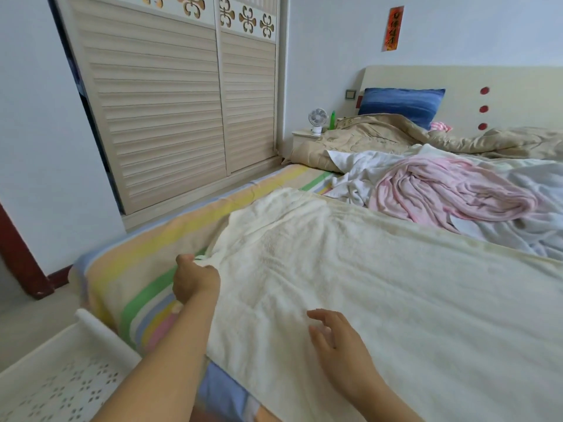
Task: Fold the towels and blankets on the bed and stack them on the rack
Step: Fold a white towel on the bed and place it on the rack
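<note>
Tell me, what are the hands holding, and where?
The left hand grips the cream towel by its left edge. The right hand, fingers open over the towel, holds nothing.

The only writing stands on a red strip (392,28) stuck upright on the wall (335,41) at about one o'clock. It bears a column of dark characters edged in gold, too small and blurred to read.

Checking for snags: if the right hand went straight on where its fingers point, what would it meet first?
Probably only the cream towel spread beneath the right hand; beyond it, the striped sheet. Its height above the cloth is unclear.
</note>
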`<state>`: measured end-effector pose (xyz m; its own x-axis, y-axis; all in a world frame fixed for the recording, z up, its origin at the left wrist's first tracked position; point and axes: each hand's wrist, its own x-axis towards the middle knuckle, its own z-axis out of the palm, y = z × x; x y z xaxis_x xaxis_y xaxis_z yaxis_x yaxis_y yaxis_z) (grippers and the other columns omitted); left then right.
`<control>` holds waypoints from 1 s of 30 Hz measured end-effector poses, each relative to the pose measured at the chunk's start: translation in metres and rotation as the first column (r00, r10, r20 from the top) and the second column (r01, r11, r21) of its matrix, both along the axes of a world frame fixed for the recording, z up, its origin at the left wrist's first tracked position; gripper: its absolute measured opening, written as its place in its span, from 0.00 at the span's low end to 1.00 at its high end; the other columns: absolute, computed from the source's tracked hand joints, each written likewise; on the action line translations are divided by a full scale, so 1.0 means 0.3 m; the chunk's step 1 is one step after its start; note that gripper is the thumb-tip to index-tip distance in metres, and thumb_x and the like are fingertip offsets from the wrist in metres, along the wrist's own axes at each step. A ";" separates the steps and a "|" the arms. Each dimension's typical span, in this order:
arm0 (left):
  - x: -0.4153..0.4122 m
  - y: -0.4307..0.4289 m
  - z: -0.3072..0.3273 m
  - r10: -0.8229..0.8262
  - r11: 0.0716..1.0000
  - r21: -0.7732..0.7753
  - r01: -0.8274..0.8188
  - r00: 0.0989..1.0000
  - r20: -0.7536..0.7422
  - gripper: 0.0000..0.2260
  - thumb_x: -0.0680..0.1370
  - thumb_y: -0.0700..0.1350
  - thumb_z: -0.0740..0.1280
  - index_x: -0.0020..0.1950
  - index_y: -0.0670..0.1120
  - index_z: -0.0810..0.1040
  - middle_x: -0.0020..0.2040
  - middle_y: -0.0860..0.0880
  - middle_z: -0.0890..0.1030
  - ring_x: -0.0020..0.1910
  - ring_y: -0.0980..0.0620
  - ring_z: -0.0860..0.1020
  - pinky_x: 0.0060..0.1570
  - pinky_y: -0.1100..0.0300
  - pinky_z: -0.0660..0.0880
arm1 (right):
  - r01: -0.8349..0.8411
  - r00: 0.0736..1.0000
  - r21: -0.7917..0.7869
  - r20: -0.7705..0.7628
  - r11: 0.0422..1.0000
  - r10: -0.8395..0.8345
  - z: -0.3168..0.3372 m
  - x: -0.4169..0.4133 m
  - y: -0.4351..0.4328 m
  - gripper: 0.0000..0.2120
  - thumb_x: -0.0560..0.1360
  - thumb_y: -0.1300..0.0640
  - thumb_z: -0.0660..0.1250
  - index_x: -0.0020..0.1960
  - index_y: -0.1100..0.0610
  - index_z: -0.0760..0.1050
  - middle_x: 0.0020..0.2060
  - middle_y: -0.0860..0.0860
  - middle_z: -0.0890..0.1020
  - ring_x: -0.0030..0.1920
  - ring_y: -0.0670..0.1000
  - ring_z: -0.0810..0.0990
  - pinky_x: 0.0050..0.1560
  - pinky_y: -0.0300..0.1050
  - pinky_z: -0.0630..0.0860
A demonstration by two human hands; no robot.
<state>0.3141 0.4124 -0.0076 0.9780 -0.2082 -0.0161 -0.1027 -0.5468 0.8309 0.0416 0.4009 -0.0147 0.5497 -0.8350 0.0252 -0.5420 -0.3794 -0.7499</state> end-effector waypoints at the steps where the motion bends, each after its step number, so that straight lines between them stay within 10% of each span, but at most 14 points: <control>1: -0.043 -0.013 0.013 -0.020 1.000 -0.020 0.021 1.000 0.021 0.16 0.76 0.37 0.67 0.63 0.43 0.70 0.56 0.39 0.80 0.53 0.37 0.78 0.46 0.49 0.74 | 0.018 0.999 0.048 0.049 0.999 -0.021 0.009 -0.027 0.002 0.13 0.81 0.51 0.58 0.64 0.44 0.71 0.61 0.37 0.72 0.62 0.39 0.71 0.60 0.35 0.69; 4: -0.190 -0.066 0.056 -0.104 0.989 -0.093 0.113 0.990 0.091 0.16 0.75 0.38 0.68 0.62 0.45 0.71 0.56 0.42 0.80 0.52 0.39 0.79 0.47 0.49 0.75 | 0.062 0.981 0.197 0.167 0.978 -0.095 0.028 -0.114 -0.008 0.09 0.81 0.52 0.59 0.59 0.43 0.74 0.55 0.38 0.78 0.53 0.37 0.76 0.47 0.30 0.74; 11: -0.859 -0.187 0.192 -0.491 0.823 -0.136 0.551 0.812 0.316 0.14 0.75 0.38 0.68 0.57 0.50 0.72 0.56 0.54 0.80 0.54 0.47 0.78 0.49 0.56 0.71 | 0.219 0.901 0.388 0.272 0.895 -0.338 0.100 -0.573 -0.053 0.10 0.81 0.57 0.59 0.56 0.50 0.77 0.50 0.48 0.83 0.46 0.47 0.84 0.51 0.45 0.80; 16: -1.558 -0.139 0.175 -0.849 0.433 0.046 0.900 0.391 0.355 0.11 0.78 0.43 0.65 0.58 0.54 0.71 0.54 0.54 0.81 0.54 0.50 0.79 0.52 0.58 0.73 | 0.375 0.715 0.513 0.369 0.772 -0.593 0.163 -1.096 -0.025 0.14 0.82 0.54 0.57 0.55 0.57 0.79 0.47 0.54 0.85 0.47 0.55 0.85 0.55 0.54 0.79; 21: -2.020 0.014 0.098 -0.958 0.067 0.156 0.985 0.020 0.287 0.08 0.80 0.48 0.62 0.58 0.53 0.73 0.53 0.50 0.82 0.54 0.47 0.78 0.51 0.57 0.70 | 0.417 0.474 0.747 0.307 0.517 -0.825 0.100 -1.537 0.071 0.21 0.82 0.48 0.55 0.55 0.62 0.78 0.39 0.57 0.85 0.36 0.55 0.83 0.37 0.46 0.77; 27: -2.115 0.069 0.006 -0.966 0.085 0.167 0.982 0.040 0.254 0.08 0.78 0.51 0.63 0.56 0.53 0.76 0.51 0.51 0.83 0.53 0.49 0.79 0.50 0.57 0.71 | 0.314 0.554 0.828 0.238 0.465 -0.798 0.048 -1.700 0.065 0.19 0.78 0.47 0.64 0.59 0.62 0.77 0.53 0.61 0.83 0.48 0.59 0.82 0.56 0.54 0.78; 30: -2.121 0.069 0.005 -0.956 0.148 0.114 0.982 0.112 0.272 0.06 0.78 0.52 0.63 0.52 0.52 0.76 0.47 0.52 0.83 0.49 0.50 0.79 0.48 0.57 0.73 | 0.380 0.723 0.769 0.099 0.513 -0.684 0.078 -1.648 0.009 0.12 0.76 0.51 0.68 0.46 0.60 0.80 0.38 0.56 0.83 0.38 0.52 0.82 0.39 0.44 0.79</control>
<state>-0.3223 0.4332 -0.0060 -0.0922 -0.9695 0.2271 -0.6728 0.2288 0.7036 -0.4527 0.4035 0.0088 0.0651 -0.8178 -0.5719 -0.1033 0.5645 -0.8190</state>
